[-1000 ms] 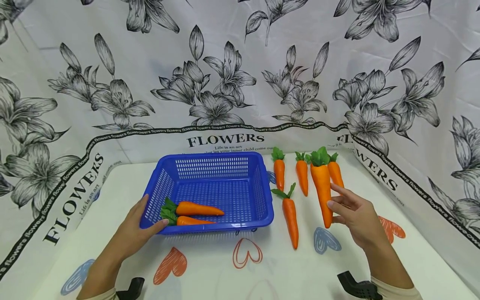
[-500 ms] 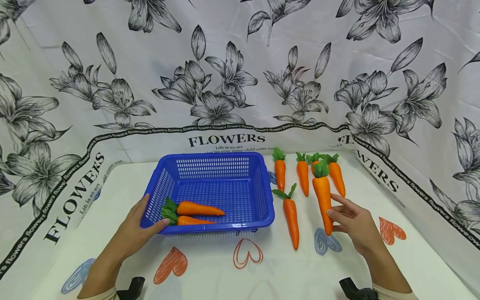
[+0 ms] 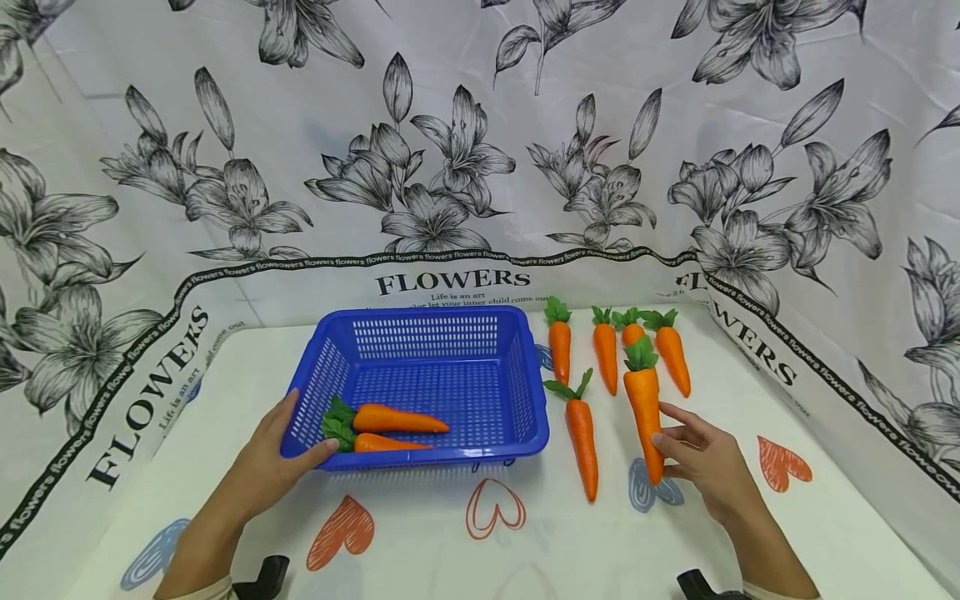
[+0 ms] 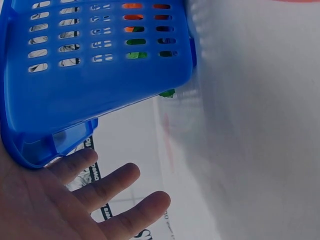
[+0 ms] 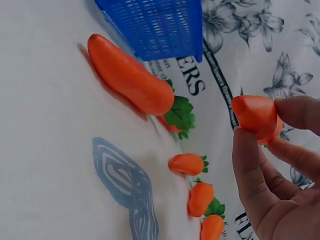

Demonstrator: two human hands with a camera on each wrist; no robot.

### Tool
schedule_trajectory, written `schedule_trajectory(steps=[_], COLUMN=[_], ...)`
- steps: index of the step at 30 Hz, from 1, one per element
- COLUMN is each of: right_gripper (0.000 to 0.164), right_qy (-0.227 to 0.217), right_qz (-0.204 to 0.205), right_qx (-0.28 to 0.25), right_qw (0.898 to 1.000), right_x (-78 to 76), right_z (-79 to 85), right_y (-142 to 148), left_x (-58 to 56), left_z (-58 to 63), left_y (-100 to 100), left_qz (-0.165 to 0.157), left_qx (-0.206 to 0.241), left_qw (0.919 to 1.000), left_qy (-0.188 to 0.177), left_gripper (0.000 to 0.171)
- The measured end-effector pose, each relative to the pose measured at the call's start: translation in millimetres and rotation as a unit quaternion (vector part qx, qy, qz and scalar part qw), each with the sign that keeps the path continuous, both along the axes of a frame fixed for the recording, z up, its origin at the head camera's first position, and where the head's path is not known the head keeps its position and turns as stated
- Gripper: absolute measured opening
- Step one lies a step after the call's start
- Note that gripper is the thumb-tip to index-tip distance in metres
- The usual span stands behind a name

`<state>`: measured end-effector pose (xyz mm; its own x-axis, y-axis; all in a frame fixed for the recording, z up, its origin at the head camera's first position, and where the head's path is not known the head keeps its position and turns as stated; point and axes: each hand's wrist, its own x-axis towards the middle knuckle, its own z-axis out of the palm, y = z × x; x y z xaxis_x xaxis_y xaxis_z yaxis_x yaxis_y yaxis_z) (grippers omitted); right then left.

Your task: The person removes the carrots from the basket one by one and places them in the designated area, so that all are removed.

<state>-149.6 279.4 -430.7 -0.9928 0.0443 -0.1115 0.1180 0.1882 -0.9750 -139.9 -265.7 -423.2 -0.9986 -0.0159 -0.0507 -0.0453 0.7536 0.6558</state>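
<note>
A blue plastic basket (image 3: pixel 420 457) holds two carrots (image 3: pixel 401 418) at its front left. My left hand (image 3: pixel 266 462) grips the basket's front left corner, thumb over the rim. Three of its fingers (image 4: pixel 120 187) stretch out spread beyond the basket wall in the left wrist view. To the right, my right hand (image 3: pixel 701 454) pinches a carrot (image 3: pixel 643 408) near its tip between thumb and fingers, the leafy end pointing away from me. In the right wrist view this carrot (image 5: pixel 257 115) is seen tip-on, lifted off the table.
One carrot (image 3: pixel 582 442) lies right of the basket. Several more, such as the upright-looking one (image 3: pixel 559 350) and the rightmost one (image 3: pixel 673 360), form a row at the back. The white table (image 3: pixel 420 550) has printed hearts. A flower-print curtain (image 3: pixel 450 208) closes off the back and sides.
My right hand has drawn its carrot toward me and lower, baring the carrots behind it. The left hand and the basket have stayed in place.
</note>
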Motion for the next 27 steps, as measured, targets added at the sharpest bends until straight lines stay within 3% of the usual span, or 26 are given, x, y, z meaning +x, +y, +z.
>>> schedule_trajectory(steps=[11,27], right_gripper=[0.065,0.064], right_qy=[-0.042,-0.069], right_qz=[-0.018,-0.001], right_qx=[0.012,0.046], right_qw=[0.999,0.997], right_x=[1.2,3.1], right_z=[-12.6,-33.9], right_y=[0.8,0.2], left_x=[-2.5,0.0], left_z=[0.3,-1.3], left_y=[0.1,-0.5], left_qz=[-0.002,-0.002], left_qx=[-0.002,0.004], left_qw=[1.0000,1.0000], left_qy=[0.000,0.001], left_gripper=[0.105,0.105])
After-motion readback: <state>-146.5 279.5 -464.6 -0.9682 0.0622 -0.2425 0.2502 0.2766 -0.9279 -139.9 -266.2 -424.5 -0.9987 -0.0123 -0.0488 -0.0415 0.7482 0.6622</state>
